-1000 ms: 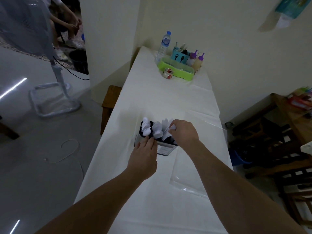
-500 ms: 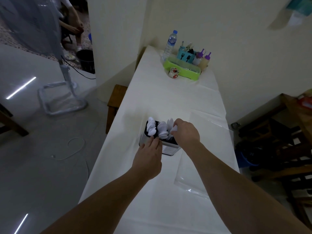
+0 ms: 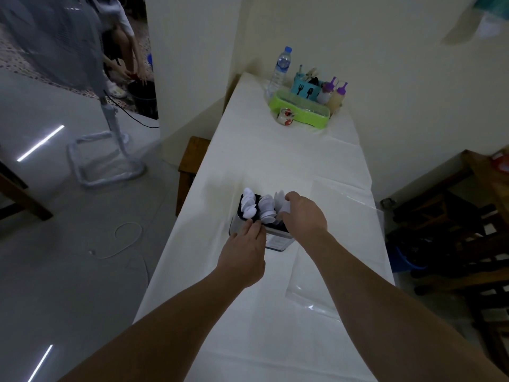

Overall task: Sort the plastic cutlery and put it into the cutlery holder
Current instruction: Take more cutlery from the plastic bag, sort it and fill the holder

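A dark rectangular cutlery holder [image 3: 275, 241] stands on the white-covered table [image 3: 289, 166], filled with several white plastic spoons [image 3: 257, 206] standing bowl-up. My left hand [image 3: 243, 256] lies against the holder's near edge, straight fingers touching its rim. My right hand [image 3: 304, 216] is over the holder's right side, fingers curled around a white plastic piece [image 3: 285, 206] among the cutlery there. The holder's right compartment is hidden by that hand.
A clear plastic bag [image 3: 341, 244] lies flat on the table to the right of the holder. At the far end stand a green tray [image 3: 300, 108], a water bottle [image 3: 279, 67], a blue caddy and sauce bottles. A standing fan [image 3: 110, 128] is on the floor left; wooden furniture right.
Both hands stay at the holder; the view has tilted and shifted slightly. My right hand has moved a little within the cutlery on the holder's right side.
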Demonstrator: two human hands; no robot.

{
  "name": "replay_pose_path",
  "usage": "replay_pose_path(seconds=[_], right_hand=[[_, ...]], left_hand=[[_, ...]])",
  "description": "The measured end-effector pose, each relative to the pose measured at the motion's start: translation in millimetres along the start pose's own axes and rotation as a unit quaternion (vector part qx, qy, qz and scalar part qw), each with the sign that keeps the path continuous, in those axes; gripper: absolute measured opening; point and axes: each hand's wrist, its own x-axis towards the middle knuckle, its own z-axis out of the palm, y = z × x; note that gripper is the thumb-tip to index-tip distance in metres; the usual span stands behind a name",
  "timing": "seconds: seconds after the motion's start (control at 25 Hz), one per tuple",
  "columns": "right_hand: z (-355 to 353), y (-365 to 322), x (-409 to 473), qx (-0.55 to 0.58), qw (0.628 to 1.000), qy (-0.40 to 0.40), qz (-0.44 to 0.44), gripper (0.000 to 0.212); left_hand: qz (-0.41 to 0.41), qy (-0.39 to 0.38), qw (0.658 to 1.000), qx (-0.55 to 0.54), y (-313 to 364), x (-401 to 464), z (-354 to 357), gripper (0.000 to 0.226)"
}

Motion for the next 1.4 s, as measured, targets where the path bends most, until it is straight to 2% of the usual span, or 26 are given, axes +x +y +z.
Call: replay_pose_path(seconds=[0.16,0.4,0.6,0.8,1.04,1.4], right_hand=[[-5,3,-5,0.021,0.999,0.025,-0.01,0.035],[-21,13,-25,0.049,0.994,0.085,-0.04,0.041],[-22,54,-62,0.062,0.992,0.107,-0.03,0.044],[-6,114,-112,0.056,0.995,0.073,0.046,0.055],[25,190,-156,0.068,0.99,0.024,0.122,0.057],[76,299,-161,0.073,0.987,-0.033,0.136,0.051]], left_hand=[[0.003,0.001,1.0,0.004,0,0,-1,0.07],[0.017,0.002,0.999,0.032,-1,-1,-4,0.071],[0.045,0.029,0.998,0.037,22,-20,3,0.065],[0.08,0.017,0.995,0.061,65,-26,17,0.061],[0.116,-0.03,0.988,0.1,90,-14,49,0.055],[0.095,-0.079,0.977,0.174,88,28,96,0.066]])
